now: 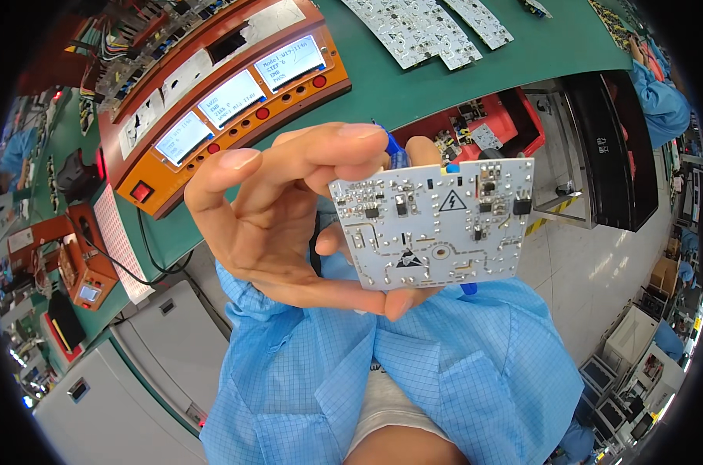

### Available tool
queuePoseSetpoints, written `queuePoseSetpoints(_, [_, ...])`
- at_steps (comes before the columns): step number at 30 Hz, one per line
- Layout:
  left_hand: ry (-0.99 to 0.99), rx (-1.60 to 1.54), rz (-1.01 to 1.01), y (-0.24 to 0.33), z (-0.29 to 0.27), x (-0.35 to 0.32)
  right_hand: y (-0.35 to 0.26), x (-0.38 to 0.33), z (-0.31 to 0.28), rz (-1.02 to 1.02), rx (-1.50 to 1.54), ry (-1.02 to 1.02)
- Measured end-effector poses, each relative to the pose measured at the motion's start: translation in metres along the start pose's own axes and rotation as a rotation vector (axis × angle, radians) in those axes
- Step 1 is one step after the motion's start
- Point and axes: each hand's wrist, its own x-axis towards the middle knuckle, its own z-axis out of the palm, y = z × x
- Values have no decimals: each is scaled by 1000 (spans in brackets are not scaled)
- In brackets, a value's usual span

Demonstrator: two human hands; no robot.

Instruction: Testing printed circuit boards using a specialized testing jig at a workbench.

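A white printed circuit board point(444, 225) is held up in front of my chest, its face dotted with solder joints and small black components. My left hand point(266, 209) grips it by the left side, with fingers at the top left corner and the thumb along the lower edge. Most of my right hand point(423, 151) is hidden behind the board. Its fingertips show over the top edge, and another fingertip at the bottom edge seems to belong to it. A blue part point(398, 155) sticks up behind the board's top edge.
An orange tester point(235, 108) with three lit screens and red buttons stands on the green bench point(537, 54) at the left. White board panels point(413, 31) lie at the back. A red bin point(514, 128) of boards sits beyond my hands, near a black case point(611, 151).
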Motion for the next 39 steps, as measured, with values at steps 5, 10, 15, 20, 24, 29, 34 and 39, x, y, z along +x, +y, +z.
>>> queuePoseSetpoints(5, [-28,15,-2,7,4,5,-5,5,7,-17,-96,-53])
queuePoseSetpoints(10, [55,-16,10,3,8,-2,-5,8,1,-56,-301,-112])
queuePoseSetpoints(15, [23,10,-48,7,4,-1,-7,6,5,12,-191,-86])
queuePoseSetpoints(20, [-20,63,-84,15,2,6,-9,9,8,43,-251,-80])
queuePoseSetpoints(24, [-23,82,-76,17,-2,7,-5,11,8,55,-213,-84])
queuePoseSetpoints(29, [-34,90,-76,17,-3,7,-7,13,16,70,-119,-14])
queuePoseSetpoints(34, [-48,97,-80,16,-3,5,-12,15,15,53,-194,-59])
queuePoseSetpoints(39, [63,35,22,3,-2,-11,-10,15,5,55,-267,-123])
